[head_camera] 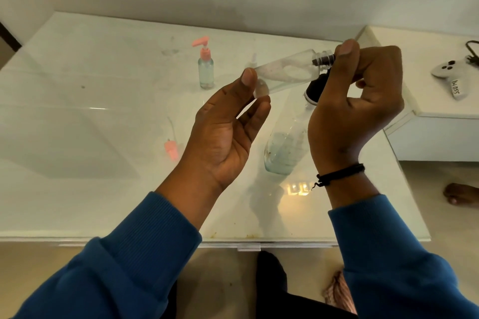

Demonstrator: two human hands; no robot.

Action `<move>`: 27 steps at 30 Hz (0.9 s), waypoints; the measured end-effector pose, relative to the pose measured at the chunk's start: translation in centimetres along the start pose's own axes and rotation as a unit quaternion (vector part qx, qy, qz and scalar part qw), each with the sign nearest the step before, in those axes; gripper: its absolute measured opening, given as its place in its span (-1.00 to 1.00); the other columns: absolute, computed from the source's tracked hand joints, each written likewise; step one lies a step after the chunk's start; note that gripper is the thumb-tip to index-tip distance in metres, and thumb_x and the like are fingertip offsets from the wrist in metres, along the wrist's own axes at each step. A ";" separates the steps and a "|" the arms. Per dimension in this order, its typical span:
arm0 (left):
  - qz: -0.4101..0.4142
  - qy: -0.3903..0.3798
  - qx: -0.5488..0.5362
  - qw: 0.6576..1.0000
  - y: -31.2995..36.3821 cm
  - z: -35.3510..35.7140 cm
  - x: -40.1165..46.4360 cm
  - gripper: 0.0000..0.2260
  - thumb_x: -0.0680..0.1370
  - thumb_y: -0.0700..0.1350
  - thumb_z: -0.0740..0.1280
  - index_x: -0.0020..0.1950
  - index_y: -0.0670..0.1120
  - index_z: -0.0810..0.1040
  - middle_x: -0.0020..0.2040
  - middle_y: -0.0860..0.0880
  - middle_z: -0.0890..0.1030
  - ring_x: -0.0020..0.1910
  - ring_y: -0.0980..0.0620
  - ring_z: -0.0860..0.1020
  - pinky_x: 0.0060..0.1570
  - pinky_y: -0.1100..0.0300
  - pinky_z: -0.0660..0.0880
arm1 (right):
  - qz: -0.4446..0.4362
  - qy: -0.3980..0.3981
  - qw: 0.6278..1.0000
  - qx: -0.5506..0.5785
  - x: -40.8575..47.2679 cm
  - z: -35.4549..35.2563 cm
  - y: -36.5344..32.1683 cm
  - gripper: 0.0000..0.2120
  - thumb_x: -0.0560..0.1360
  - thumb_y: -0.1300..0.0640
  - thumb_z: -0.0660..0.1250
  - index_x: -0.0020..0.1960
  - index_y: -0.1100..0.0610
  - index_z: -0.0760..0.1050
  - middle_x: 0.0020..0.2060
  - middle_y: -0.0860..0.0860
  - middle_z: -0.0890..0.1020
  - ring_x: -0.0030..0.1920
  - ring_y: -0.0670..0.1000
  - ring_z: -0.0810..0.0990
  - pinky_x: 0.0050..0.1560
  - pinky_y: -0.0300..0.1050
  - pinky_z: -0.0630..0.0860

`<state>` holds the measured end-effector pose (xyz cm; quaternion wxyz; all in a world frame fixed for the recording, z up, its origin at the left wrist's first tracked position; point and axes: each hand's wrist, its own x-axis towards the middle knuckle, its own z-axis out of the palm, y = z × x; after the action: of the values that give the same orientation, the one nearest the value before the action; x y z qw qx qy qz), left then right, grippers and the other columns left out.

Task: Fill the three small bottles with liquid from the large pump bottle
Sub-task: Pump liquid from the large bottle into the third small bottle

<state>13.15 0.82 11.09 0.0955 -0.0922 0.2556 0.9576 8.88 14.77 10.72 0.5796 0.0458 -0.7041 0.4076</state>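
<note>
Desk (77,90): white glossy top, fills the left and centre of the frame; scuff marks and small stains on the surface, brownish spots along the near edge.

Left of centre, low: a loose pink pump cap (171,150) lies on the desk, its thin clear tube running up and away from it.

Upper centre: small bottle with pink pump (206,67) stands upright on the desk, clear liquid reaching most of the way up. Well apart from both hands.

Centre: left hand (228,132), palm turned up and toward the camera, fingers loosely extended. Thumb tip and fingertips pinch the base end of a clear small bottle (285,72), which is held off the desk, lying nearly horizontal, its neck pointing to the right of the frame. Contents hard to judge; film or droplets on the inside wall.

Right of centre: right hand (357,101), fingers curled, thumb up, holding a black pump head (317,87) at the threaded neck of the held bottle. A dark part sits in the neck opening; whether it is seated or only touching, cannot tell. Black cord bracelet (339,173) on the right wrist. Both sleeves blue.

Below the right hand: large clear bottle (285,150) stands on the desk, tinted liquid in its lower part, its top hidden behind the hand.

Far right, upper: a white controller (451,72) with a handwritten label rests on a separate white surface.
</note>
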 end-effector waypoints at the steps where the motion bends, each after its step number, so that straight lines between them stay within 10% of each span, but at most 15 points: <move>1: 0.000 -0.001 0.000 1.000 0.0 0.0 0.0 -0.73 0.36 -0.11 0.45 0.03 -0.13 0.64 -0.03 -0.07 0.71 -0.12 0.06 0.70 -0.18 0.26 0.63 | 0.001 -0.001 1.000 0.000 0.0 0.0 0.1 -0.68 0.61 0.28 0.32 -0.33 0.25 0.45 -0.36 0.03 0.42 -0.31 0.07 0.36 -0.28 0.05 0.35; 27: -0.004 -0.006 -0.009 1.000 0.0 -0.1 0.1 -0.69 0.34 -0.11 0.46 0.06 -0.14 0.65 0.02 -0.10 0.70 -0.08 0.04 0.69 -0.14 0.24 0.65 | -0.007 0.002 1.000 -0.002 0.2 0.0 0.0 -0.67 0.61 0.28 0.32 -0.34 0.23 0.44 -0.38 0.06 0.44 -0.32 0.06 0.38 -0.28 0.08 0.35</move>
<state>13.09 0.74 10.97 0.1002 -0.0882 0.2455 0.9602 8.82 14.87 10.84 0.5838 0.0485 -0.7037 0.4020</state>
